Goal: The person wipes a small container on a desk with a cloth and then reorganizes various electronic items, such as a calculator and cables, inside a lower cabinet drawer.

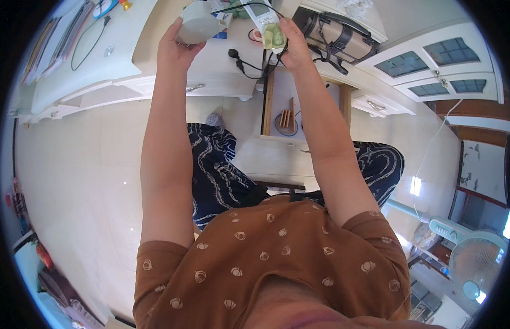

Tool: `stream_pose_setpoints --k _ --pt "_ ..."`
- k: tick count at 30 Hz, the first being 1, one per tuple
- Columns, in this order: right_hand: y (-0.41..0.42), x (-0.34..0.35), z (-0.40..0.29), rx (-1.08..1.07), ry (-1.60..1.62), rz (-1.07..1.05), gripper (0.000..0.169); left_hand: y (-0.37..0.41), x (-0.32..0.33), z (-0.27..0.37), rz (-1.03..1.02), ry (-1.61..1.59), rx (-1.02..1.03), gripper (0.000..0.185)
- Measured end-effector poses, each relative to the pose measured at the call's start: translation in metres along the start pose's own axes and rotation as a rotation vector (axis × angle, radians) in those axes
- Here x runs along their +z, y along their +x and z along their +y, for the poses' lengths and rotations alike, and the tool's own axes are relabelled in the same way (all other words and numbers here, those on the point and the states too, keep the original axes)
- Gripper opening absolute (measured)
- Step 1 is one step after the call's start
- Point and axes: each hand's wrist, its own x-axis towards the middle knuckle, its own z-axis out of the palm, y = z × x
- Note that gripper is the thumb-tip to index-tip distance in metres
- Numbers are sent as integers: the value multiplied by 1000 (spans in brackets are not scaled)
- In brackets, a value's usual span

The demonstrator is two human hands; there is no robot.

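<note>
At the top of the head view, my left hand (pixel 177 47) holds a rounded whitish-grey object (pixel 197 25) with a black cord (pixel 234 7) running from its right side. To its right, my right hand (pixel 296 47) grips a white box (pixel 261 12) with green printed pictures near its lower end. Black cord passes by the right hand too, and a black plug (pixel 233 53) lies on the white surface between my hands. Below the right hand stands a pulled-out drawer (pixel 266 111) with a wooden slatted item (pixel 286 118) inside.
A beige and black bag (pixel 341 37) sits right of the box. Books and papers (pixel 66 45) and a thin cable (pixel 88 52) lie at upper left. A white cabinet door with glass panes (pixel 435 68) stands at right, and a standing fan (pixel 472 263) at lower right.
</note>
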Motion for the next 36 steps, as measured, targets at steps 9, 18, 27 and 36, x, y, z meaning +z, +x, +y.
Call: stream_pose_setpoints --k 9,18,27,36 --pt "-27 -6 -32 -136 107 75 40 -50 41 -26 -171 -97 -110 67" --pt "-50 -19 -54 -323 24 140 35 -52 49 -47 -195 -30 -189 67" --pt "-113 -48 -70 -287 75 226 33 -67 60 -76 -336 37 -346 60" --pt "-208 -121 -14 -9 -13 531 30 -82 58 -139 -470 781 -477 59"
